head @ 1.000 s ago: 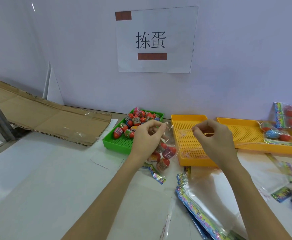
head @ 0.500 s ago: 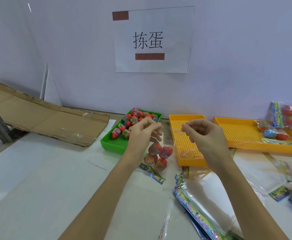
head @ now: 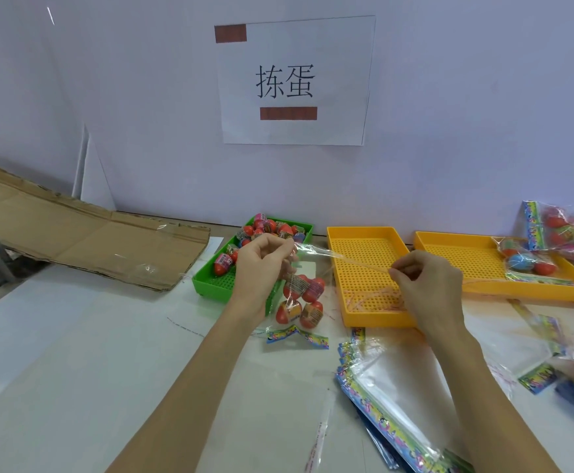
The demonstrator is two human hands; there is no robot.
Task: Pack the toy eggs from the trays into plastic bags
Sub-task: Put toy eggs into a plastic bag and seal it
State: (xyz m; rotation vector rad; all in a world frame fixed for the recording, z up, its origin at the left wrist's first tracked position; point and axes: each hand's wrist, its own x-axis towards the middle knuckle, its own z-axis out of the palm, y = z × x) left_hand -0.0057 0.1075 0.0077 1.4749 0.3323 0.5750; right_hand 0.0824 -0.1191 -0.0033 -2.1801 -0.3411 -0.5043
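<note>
Head camera looks down at a white table (head: pixel 74 370) where the left hand (head: pixel 261 264) pinches the top of a clear plastic bag with four red toy eggs inside (head: pixel 300 302). The bag hangs down from the curled fingers, and its bright printed bottom edge rests on the table, just in front of the green plastic tray of red toy eggs (head: pixel 244 264). The right hand (head: pixel 425 285) pinches the end of a thin clear peel-off strip (head: pixel 343 259) between thumb and fingertip. The strip runs tight from the bag's top across to this hand, over the small orange plastic tray with holes (head: pixel 364 247). I think the person is pulling the strip off so the sticky flap can close the bag. Things could go wrong now. If the right hand pulls too hard or to the side, the thin strip might snap, or the bag's top might tear. If the left pinch slips, the bag might drop and the eggs might roll out, since the top looks not yet shut. The sticky part might also catch on a finger or fold onto itself. Both forearms reach forward from the bottom of the view, with the wrists raised a little. The left hand is held above the green tray's near edge, with its knuckles up. The right hand is above the orange tray's near corner. A stack of flat clear plastic bags with bright edges (head: pixel 391 397) lies near the right arm.
</note>
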